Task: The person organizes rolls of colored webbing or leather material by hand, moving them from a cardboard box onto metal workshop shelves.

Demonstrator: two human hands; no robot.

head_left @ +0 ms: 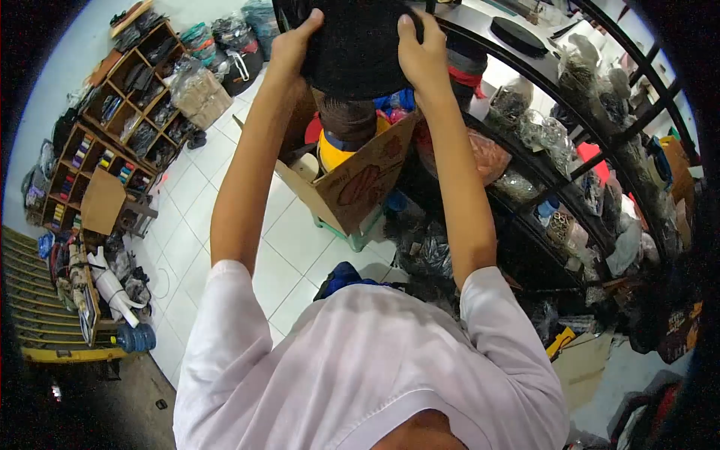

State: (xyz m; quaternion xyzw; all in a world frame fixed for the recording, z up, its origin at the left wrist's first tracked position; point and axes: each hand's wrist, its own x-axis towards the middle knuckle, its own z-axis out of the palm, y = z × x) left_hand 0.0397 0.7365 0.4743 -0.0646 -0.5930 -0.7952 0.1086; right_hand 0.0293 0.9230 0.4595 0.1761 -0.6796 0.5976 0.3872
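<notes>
Both my hands hold a wide black roll of material at the top of the view, above an open cardboard box. My left hand grips its left edge, with the thumb on the near face. On the right edge lies my right hand, its thumb also on the face and its other fingers mostly hidden behind. Below the roll, the cardboard box stands on a green stool. Inside it are a dark brown roll and a yellow roll.
Metal shelving packed with plastic-wrapped goods curves along the right. Another flat black roll lies at the upper right. Wooden cubby shelves stand at the left, with a blue water bottle below. White tiles cover the floor.
</notes>
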